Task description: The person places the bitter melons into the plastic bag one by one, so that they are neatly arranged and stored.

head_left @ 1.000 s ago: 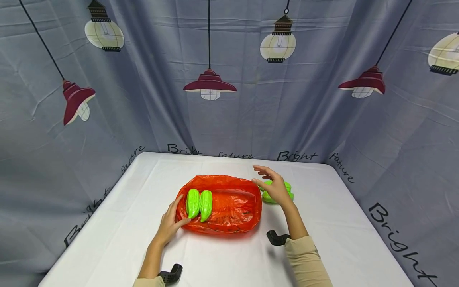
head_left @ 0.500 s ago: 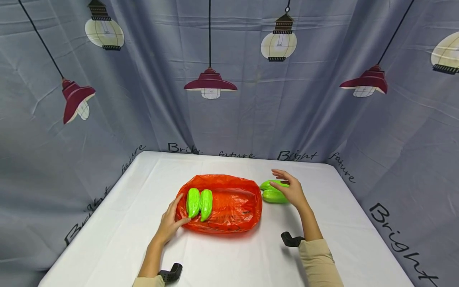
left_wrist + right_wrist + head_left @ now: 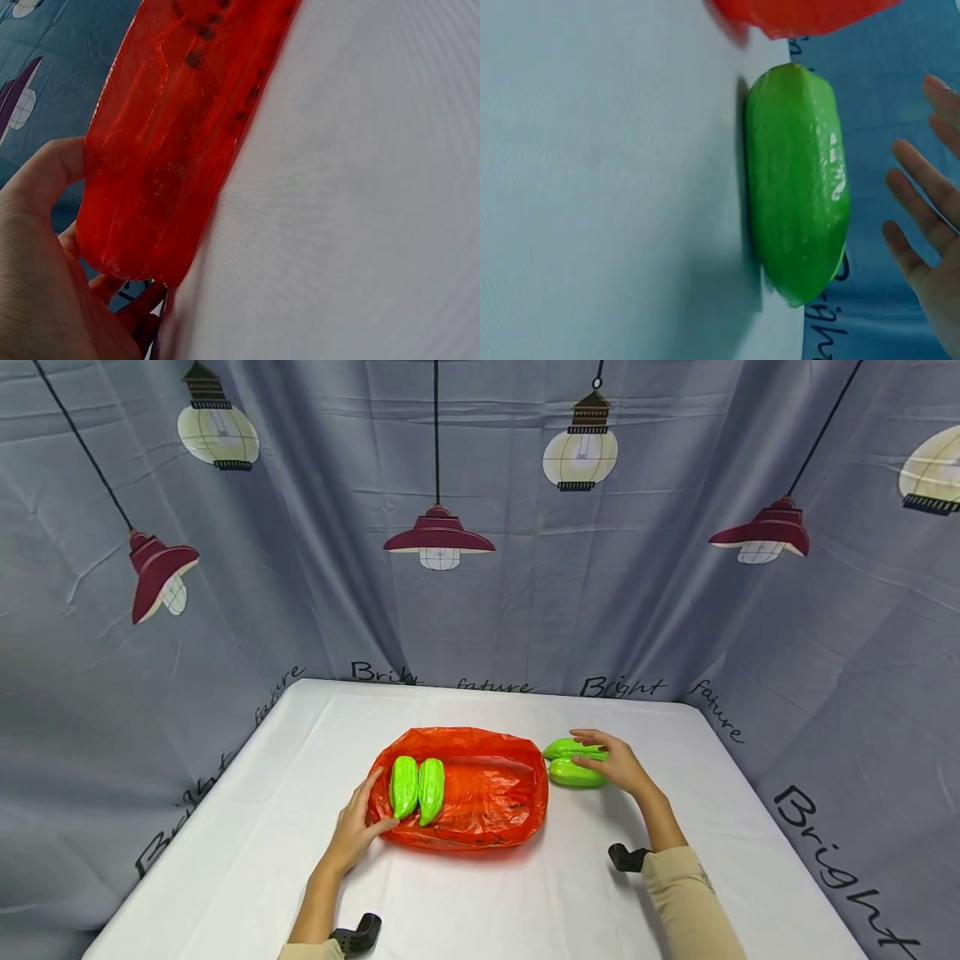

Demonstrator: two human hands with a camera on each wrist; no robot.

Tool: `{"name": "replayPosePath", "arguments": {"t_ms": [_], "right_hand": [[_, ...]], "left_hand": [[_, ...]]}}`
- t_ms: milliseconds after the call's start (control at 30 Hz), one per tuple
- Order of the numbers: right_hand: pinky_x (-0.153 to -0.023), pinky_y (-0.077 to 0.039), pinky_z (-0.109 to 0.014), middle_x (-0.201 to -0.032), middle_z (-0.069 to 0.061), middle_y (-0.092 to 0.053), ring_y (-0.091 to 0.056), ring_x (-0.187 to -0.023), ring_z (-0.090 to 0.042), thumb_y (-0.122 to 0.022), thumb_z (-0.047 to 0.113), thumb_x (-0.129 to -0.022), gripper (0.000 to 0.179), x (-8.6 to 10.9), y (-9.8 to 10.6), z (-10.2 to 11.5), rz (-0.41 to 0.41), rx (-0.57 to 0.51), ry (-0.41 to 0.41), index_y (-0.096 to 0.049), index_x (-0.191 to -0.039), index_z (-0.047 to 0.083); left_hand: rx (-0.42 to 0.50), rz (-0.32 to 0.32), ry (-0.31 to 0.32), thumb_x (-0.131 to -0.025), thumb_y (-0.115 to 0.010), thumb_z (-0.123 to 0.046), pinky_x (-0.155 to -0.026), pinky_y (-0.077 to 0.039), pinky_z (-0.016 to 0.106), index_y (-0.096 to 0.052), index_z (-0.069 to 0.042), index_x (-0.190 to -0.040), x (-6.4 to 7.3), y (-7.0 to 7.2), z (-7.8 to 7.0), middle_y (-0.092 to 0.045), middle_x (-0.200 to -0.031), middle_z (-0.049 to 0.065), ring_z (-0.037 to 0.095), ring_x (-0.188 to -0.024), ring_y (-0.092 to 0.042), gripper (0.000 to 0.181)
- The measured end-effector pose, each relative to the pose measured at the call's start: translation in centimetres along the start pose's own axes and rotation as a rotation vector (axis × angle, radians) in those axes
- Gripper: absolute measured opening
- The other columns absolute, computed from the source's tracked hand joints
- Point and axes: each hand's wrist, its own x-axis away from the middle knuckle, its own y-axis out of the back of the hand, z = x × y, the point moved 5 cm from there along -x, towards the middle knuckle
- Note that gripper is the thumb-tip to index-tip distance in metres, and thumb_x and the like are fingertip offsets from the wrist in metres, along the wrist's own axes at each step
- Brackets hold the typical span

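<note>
A red plastic bag (image 3: 487, 793) lies spread open on the white table, its rim standing up like a bowl. Two glossy green ridged vegetables (image 3: 431, 791), longish and tapered, lie side by side in its left part. My left hand (image 3: 352, 827) grips the bag's left end, thumb at the front rim and fingers along the side; the left wrist view shows it at the bag's edge. Right of the bag rest two more green vegetables (image 3: 573, 773), next to each other. My right hand (image 3: 618, 766) is just over their right ends, fingers spread and holding nothing.
The white table (image 3: 480, 910) has a grey-blue curtain (image 3: 480, 618) with printed lamps behind and at its sides. A black wrist mount (image 3: 628, 857) sticks out from the right wrist, another mount (image 3: 358, 933) from the left.
My right hand has moved right, away from the bag's rim, and then lowered toward the two vegetables outside. The left hand and the bag stay where they were.
</note>
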Motion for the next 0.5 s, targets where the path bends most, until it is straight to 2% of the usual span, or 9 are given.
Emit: {"name": "replayPosePath", "arguments": {"t_ms": [267,500], "right_hand": [[-0.093,-0.034,-0.058,-0.115,-0.014,-0.062,-0.054,-0.108,-0.035,-0.075,0.019,-0.076,0.052,0.2,-0.6,-1.4,0.101,0.019,0.039,-0.058,-0.124,0.006],[-0.095,-0.034,-0.054,-0.113,-0.011,-0.063,-0.054,-0.108,-0.032,-0.078,0.027,-0.073,0.051,0.4,-1.0,-2.0,0.101,0.055,0.039,-0.063,-0.118,0.009]], "left_hand": [[-0.006,0.004,-0.007,-0.075,-0.07,-0.03,-0.095,-0.023,0.065,-0.028,-0.019,-0.146,-0.1,-0.1,0.1,-0.034,-0.144,0.011,0.04,-0.127,-0.033,0.083],[-0.003,-0.006,-0.018,-0.074,-0.071,-0.029,-0.095,-0.025,0.064,-0.029,-0.018,-0.146,0.0,0.0,0.1,-0.036,-0.143,0.011,0.039,-0.126,-0.035,0.084]]}}
